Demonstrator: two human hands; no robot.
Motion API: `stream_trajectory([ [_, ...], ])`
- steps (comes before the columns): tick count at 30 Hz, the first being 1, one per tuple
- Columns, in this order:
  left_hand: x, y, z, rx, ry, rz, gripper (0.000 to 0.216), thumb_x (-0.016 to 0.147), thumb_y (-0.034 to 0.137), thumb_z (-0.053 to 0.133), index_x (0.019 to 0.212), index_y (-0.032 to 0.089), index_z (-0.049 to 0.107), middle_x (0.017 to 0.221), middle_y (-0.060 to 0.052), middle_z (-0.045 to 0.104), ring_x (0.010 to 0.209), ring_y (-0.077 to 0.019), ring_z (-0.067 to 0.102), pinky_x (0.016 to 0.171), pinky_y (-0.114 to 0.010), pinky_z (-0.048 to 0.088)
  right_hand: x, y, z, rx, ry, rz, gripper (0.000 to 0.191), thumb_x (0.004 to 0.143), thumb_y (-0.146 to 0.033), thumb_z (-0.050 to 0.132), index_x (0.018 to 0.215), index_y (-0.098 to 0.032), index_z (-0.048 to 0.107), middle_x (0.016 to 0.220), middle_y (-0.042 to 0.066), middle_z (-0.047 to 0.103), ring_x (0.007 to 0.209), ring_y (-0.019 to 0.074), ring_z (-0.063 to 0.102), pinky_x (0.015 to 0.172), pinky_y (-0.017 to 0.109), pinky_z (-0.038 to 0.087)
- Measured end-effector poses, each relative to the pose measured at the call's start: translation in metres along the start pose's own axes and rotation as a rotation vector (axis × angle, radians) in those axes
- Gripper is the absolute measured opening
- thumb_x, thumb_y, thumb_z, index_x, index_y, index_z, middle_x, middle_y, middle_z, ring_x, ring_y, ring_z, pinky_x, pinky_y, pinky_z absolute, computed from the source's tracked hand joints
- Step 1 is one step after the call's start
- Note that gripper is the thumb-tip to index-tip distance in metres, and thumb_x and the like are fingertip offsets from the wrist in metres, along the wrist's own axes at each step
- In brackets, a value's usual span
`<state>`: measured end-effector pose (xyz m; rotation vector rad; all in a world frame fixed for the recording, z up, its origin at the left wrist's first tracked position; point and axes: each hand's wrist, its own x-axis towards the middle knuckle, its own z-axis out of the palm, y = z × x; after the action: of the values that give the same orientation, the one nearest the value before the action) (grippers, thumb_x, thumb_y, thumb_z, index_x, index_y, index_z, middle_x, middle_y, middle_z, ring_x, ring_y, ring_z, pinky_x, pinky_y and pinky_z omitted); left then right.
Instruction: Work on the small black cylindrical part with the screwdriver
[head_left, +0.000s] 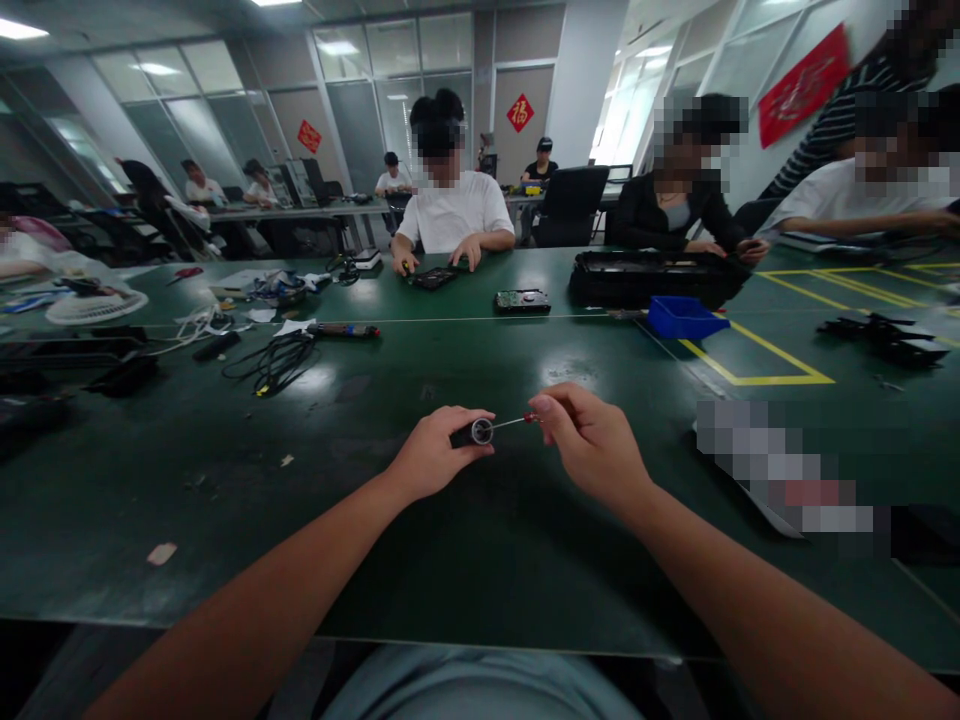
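My left hand [433, 452] is closed around a small black cylindrical part with a silver ring face [477, 432], held just above the green table [420, 540]. My right hand [592, 440] pinches a thin screwdriver with a red handle [517, 421]. Its metal shaft points left and its tip meets the silver ring. Both hands hover over the table's middle, a little apart from each other.
A blue bin [681, 317], a black case [652, 277] and a hard drive [522, 300] lie further back. Cables [274, 362] and tools crowd the left. Yellow tape lines [757, 362] mark the right. A person in a white shirt [452, 215] works opposite; others sit around.
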<state>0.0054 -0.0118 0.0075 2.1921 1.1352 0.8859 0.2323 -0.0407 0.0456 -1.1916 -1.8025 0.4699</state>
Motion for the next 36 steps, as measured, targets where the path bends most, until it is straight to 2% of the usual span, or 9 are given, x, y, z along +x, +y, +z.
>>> stream_trajectory([
  [5,0.0,-0.002,0.001,-0.008,0.002,0.017,0.042,0.081,0.026,0.079,0.121,0.028,0.068,0.114,-0.002,0.07,0.108,-0.0218,0.062,0.098,-0.038,0.045,0.0,0.001,0.001,0.066,-0.008,-0.003,0.02,0.099,-0.03,0.048,0.113,-0.023,0.06,0.079,0.001,0.066,0.07,0.0177,0.064,0.063,0.031,0.045],
  [9,0.001,-0.002,0.001,-0.003,-0.004,0.017,0.041,0.081,0.025,0.079,0.121,0.028,0.068,0.114,-0.002,0.07,0.108,-0.0219,0.062,0.098,-0.038,0.045,-0.001,0.002,0.002,0.083,-0.035,0.017,0.021,0.1,-0.035,0.047,0.112,-0.024,0.06,0.077,0.001,0.064,0.067,0.0175,0.061,0.061,0.032,0.044],
  [11,0.0,-0.001,0.001,-0.001,-0.005,0.012,0.041,0.081,0.025,0.079,0.12,0.027,0.068,0.114,-0.003,0.07,0.108,-0.0222,0.062,0.098,-0.039,0.045,-0.002,0.003,0.003,0.083,-0.01,0.038,0.024,0.101,-0.038,0.046,0.116,-0.025,0.06,0.077,0.001,0.064,0.065,0.0174,0.06,0.06,0.032,0.043],
  [14,0.0,0.002,0.0,-0.007,0.001,0.007,0.041,0.081,0.026,0.079,0.121,0.027,0.067,0.114,-0.003,0.07,0.108,-0.0226,0.062,0.098,-0.039,0.046,-0.002,0.005,0.006,0.193,0.071,0.069,0.025,0.099,-0.037,0.05,0.12,-0.025,0.056,0.084,0.002,0.065,0.074,0.0189,0.063,0.067,0.034,0.048],
  [17,0.001,0.003,0.0,-0.008,0.012,-0.004,0.041,0.082,0.025,0.078,0.121,0.026,0.068,0.113,-0.003,0.07,0.107,-0.0225,0.063,0.097,-0.038,0.046,0.0,0.006,0.011,0.365,0.098,0.119,0.019,0.095,-0.039,0.057,0.106,-0.023,0.06,0.085,0.002,0.066,0.078,0.0189,0.065,0.073,0.036,0.052],
  [20,0.001,0.001,0.0,-0.013,0.017,0.003,0.041,0.081,0.024,0.078,0.12,0.026,0.068,0.114,-0.004,0.07,0.108,-0.0231,0.062,0.098,-0.039,0.046,0.005,0.01,0.015,0.505,0.081,0.201,0.024,0.093,-0.046,0.058,0.092,-0.022,0.064,0.08,0.002,0.066,0.074,0.0177,0.063,0.073,0.036,0.053],
  [25,0.001,-0.002,0.0,-0.032,0.011,0.024,0.042,0.081,0.024,0.078,0.122,0.027,0.068,0.118,-0.004,0.069,0.112,-0.0234,0.062,0.101,-0.041,0.045,0.013,0.022,0.017,0.821,0.095,0.513,0.03,0.085,-0.05,0.066,0.085,-0.021,0.064,0.073,0.001,0.062,0.065,0.0163,0.059,0.064,0.033,0.055],
  [28,0.001,-0.001,-0.001,-0.018,0.019,0.018,0.041,0.082,0.025,0.078,0.122,0.028,0.068,0.117,-0.003,0.07,0.11,-0.023,0.062,0.099,-0.04,0.046,0.015,0.026,0.017,0.934,0.072,0.6,0.03,0.082,-0.049,0.069,0.081,-0.02,0.063,0.065,-0.001,0.057,0.057,0.0145,0.055,0.061,0.033,0.054],
  [36,0.002,0.003,-0.002,0.023,0.024,-0.035,0.044,0.085,0.028,0.073,0.128,0.027,0.063,0.12,-0.005,0.068,0.114,-0.0249,0.061,0.103,-0.043,0.045,0.011,0.022,0.022,0.702,0.272,0.391,0.026,0.087,-0.049,0.065,0.088,-0.023,0.064,0.079,0.001,0.063,0.07,0.0157,0.059,0.064,0.031,0.054],
])
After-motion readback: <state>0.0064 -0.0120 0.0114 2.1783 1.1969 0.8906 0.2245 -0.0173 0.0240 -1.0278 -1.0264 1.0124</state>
